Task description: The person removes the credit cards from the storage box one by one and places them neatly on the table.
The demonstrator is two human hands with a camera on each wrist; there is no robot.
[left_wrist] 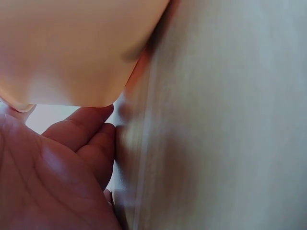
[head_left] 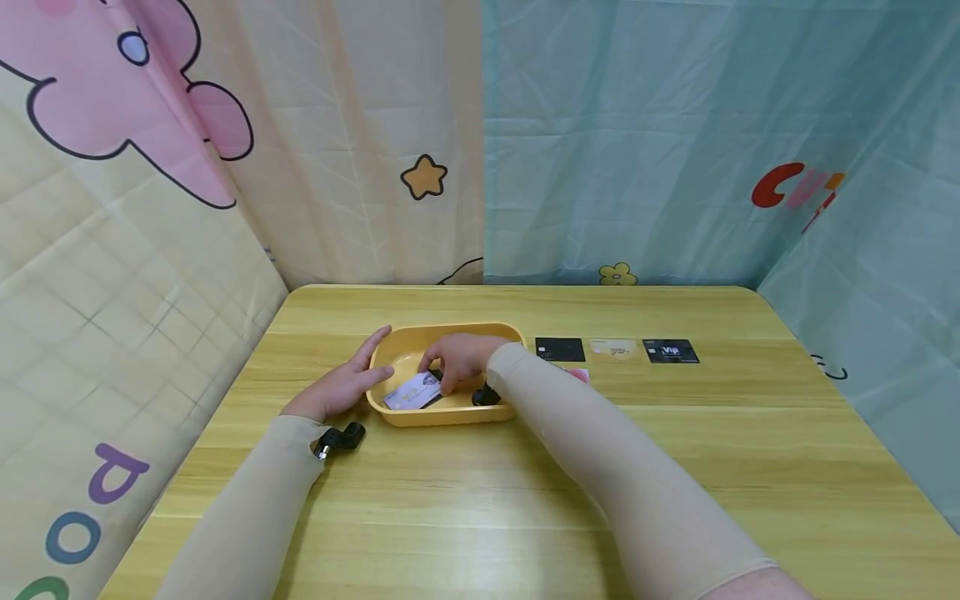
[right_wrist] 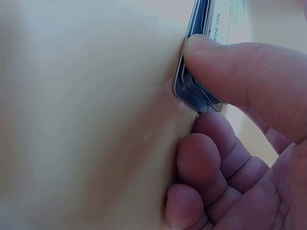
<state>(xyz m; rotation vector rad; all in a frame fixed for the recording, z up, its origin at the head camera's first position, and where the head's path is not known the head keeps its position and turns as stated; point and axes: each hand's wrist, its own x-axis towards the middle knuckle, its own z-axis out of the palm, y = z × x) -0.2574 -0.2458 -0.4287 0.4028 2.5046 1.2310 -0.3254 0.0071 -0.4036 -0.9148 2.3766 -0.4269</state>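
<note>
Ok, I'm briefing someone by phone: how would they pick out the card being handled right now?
On the wooden table sits a yellow tray, left of a row of three cards. Inside it the right hand pinches a small stack; the top card is pale lilac with gold VIP lettering. The row's cards lie flat outside the tray, untouched.

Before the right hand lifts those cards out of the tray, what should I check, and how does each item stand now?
1. Right hand pinches the cards: ok; thumb on top, fingers beneath.
2. Only one card in the grip: not ok; several edges show.
3. Left hand steadies the tray: ok; it rests against the wall.
4. Tray flat on the table: cannot tell.
5. Row of cards beside the tray undisturbed: ok.
</note>
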